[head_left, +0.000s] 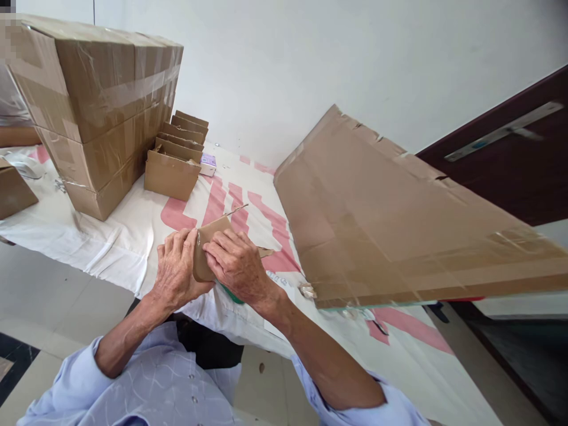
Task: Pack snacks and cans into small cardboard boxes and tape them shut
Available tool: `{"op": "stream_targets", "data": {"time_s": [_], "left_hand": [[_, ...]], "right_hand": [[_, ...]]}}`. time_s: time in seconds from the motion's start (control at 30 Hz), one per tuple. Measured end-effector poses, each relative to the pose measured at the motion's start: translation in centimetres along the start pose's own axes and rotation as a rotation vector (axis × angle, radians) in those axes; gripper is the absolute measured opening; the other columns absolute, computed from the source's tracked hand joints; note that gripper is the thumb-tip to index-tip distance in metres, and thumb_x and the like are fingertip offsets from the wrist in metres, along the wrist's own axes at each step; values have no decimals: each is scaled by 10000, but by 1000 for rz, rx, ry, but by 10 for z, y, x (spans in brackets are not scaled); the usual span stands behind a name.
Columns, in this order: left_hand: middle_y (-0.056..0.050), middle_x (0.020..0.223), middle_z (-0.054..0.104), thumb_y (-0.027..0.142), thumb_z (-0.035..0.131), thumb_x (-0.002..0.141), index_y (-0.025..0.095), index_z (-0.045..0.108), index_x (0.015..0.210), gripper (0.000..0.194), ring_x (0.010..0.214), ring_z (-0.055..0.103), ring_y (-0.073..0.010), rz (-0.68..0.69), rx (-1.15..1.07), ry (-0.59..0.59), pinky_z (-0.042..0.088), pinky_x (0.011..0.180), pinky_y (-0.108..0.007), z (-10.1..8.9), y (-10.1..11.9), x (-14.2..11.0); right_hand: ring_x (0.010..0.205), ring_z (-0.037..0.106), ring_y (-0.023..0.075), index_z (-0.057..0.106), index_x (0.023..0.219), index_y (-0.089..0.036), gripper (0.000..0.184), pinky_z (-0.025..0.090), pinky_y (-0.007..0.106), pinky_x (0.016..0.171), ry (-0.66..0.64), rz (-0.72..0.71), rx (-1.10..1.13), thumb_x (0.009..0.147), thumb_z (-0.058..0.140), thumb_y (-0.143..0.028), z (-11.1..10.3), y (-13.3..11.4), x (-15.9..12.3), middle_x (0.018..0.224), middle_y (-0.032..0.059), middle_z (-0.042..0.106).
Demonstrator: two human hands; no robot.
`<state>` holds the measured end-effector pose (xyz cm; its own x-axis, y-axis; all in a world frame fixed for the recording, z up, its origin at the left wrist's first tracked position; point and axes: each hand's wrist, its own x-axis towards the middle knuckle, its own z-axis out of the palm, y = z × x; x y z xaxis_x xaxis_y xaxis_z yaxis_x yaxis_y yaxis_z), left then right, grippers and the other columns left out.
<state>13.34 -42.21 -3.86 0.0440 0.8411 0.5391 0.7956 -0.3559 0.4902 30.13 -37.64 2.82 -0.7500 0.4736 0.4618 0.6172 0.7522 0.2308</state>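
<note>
We've got a small cardboard piece (202,269) between both hands, near the front edge of the cloth-covered bench (119,245). Our left hand (175,266) grips its left side; our right hand (237,260) has its fingers curled onto the face from the right. Something green (233,295) shows just under the right hand, too covered for us to identify. Beyond, to our left: open cardboard boxes (172,177) in a row, beside stacked taped cartons (106,100). To our right, a big cardboard panel (390,225) slants across the bench.
</note>
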Motion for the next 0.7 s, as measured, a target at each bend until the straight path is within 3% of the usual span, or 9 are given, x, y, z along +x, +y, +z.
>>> {"op": "stream_targets", "data": {"time_s": [0.7], "left_hand": [[-233, 1496, 568, 392, 846, 700, 151, 408, 1589, 1020, 1362, 537, -435, -17, 19, 5, 470, 1072, -570, 2, 6, -3]], "right_hand": [[841, 536, 214, 691, 830, -200, 199, 344, 362, 781, -17, 39, 61, 955, 600, -74, -4, -1, -3, 843, 46, 674]]}}
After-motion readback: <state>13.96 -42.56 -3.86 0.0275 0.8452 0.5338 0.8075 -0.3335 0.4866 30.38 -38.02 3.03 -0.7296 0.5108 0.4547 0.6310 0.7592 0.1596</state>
